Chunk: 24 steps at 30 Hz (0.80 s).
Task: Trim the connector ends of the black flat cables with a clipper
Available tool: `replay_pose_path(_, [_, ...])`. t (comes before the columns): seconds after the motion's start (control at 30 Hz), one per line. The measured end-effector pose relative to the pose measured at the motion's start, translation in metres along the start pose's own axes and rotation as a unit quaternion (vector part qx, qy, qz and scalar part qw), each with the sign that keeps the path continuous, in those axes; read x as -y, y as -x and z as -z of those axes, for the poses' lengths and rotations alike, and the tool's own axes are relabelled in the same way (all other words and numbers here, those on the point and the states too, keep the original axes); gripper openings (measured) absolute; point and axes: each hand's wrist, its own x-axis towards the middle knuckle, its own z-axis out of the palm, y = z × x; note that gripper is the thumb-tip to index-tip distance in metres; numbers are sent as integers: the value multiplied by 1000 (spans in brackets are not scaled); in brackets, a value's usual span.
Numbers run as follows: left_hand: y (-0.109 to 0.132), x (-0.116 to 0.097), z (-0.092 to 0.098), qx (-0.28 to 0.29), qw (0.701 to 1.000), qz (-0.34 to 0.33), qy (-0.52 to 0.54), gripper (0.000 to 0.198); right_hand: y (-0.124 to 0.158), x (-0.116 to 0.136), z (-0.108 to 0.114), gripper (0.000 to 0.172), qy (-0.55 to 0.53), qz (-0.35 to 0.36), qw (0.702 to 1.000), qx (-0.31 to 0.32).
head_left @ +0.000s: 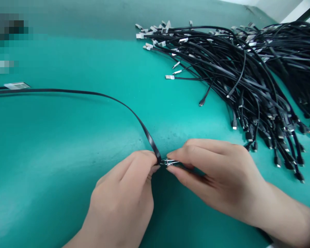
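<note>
My left hand [126,193] pinches the near end of a flat black cable [98,93] that arcs away to the left across the teal table [67,144]. My right hand [217,175] pinches a small metal connector piece [169,162] right at that cable end, fingertips of both hands almost touching. The cable's far end, with a silver plug [17,85], lies at the left edge.
A large heap of black cables [248,79] with silver plugs and small dark connectors fills the right and upper right of the table. A blurred patch sits at the upper left. A white surface shows beyond the table's far right corner.
</note>
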Motion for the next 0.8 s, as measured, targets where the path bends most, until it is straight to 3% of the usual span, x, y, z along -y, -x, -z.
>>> replay_pose_path(0.23, [0,2,-1,-6,1000,-6,8,25,1,0,-1,18,13,-1,1000,-3])
replay_pose_path(0.47, [0,3,-2,4,1000,5,11,25,2,1,-3,14,-1,2,1000,-11])
replay_pose_path(0.53, [1,6,-2,6,999,20,34,21,1,2,-2,8,-12,-21,998,-56])
replay_pose_path(0.67, [2,12,-3,31,983,108,148,14,-3,0,0,5,-37,-91,971,-220])
replay_pose_path(0.73, [1,14,-3,45,967,150,203,12,-5,-4,-1,7,-59,-86,968,-229])
replay_pose_path(0.8, [0,15,-4,46,954,170,244,12,-7,-8,-3,5,-80,-63,976,-191])
